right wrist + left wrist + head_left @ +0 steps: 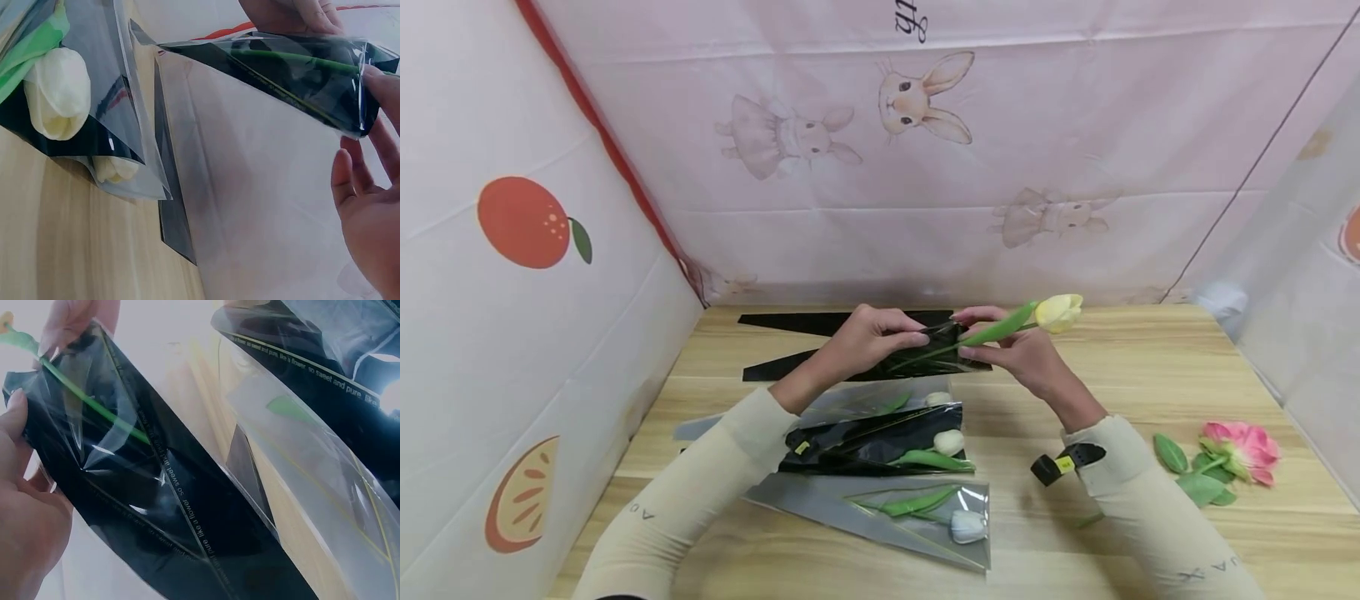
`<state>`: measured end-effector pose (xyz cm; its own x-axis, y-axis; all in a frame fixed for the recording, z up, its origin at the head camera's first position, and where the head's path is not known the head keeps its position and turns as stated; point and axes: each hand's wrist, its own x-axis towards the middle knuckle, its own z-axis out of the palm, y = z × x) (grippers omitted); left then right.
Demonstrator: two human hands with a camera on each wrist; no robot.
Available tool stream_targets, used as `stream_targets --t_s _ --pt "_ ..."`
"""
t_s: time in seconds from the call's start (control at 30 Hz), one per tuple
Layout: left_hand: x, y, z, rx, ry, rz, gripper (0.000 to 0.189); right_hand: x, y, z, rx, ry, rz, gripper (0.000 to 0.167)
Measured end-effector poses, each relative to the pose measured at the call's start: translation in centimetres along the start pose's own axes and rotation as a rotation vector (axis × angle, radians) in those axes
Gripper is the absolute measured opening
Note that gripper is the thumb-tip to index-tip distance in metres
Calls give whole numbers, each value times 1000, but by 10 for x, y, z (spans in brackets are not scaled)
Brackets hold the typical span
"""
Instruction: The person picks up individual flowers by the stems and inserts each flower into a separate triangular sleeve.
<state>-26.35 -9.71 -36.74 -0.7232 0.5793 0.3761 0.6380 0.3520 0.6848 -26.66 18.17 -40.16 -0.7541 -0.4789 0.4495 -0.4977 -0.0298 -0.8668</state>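
Note:
My left hand [880, 337] pinches the edge of a black-and-clear flower sleeve [187, 506] between thumb and fingers. At the sleeve's wide mouth, my right hand [1018, 354] grips the rim, thumb and fingers on opposite edges. An artificial yellow tulip [1060, 313] sticks out of that mouth to the right. Its green stem [94, 406] runs down inside the sleeve, seen through the clear front. In the right wrist view the sleeve [281, 69] is raised, its narrow end to the left.
Nearer me lie wrapped white tulips: one in a black sleeve [865, 442], one in a grey sleeve [887, 517], and another partly covered behind. A flat black sleeve [790, 322] lies at the table's back. The pink flower [1243, 450] rests at the right. A printed curtain [925, 175] stands behind.

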Motion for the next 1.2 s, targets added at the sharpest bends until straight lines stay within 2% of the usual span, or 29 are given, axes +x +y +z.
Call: stream_targets --t_s 0.1,0.2,0.37,0.43,0.6,0.8,0.87,1.07,1.2 --pt "1 1 1 -10 -9 4 19 2 -4 0 -59 -24 24 16" --pt "2 3 1 -18 5 0 19 5 -7 3 -103 -41 18 21" --pt "4 4 3 -9 40 3 19 11 -10 11 -170 -39 -3 43" --pt "5 4 3 -7 46 -1 19 13 -10 15 -156 -46 16 52" --pt "6 6 5 -10 61 3 17 21 -10 22 -102 -81 82 61" --pt "7 6 7 -5 79 13 16 31 -8 27 -135 -100 61 64" --pt "6 6 8 2 89 4 16 33 -8 28 -168 -98 85 63" --pt "5 3 11 17 97 -36 18 33 -9 31 -173 -105 240 64" --pt "5 3 11 37 96 -61 18 32 -10 31 -213 -105 287 63"
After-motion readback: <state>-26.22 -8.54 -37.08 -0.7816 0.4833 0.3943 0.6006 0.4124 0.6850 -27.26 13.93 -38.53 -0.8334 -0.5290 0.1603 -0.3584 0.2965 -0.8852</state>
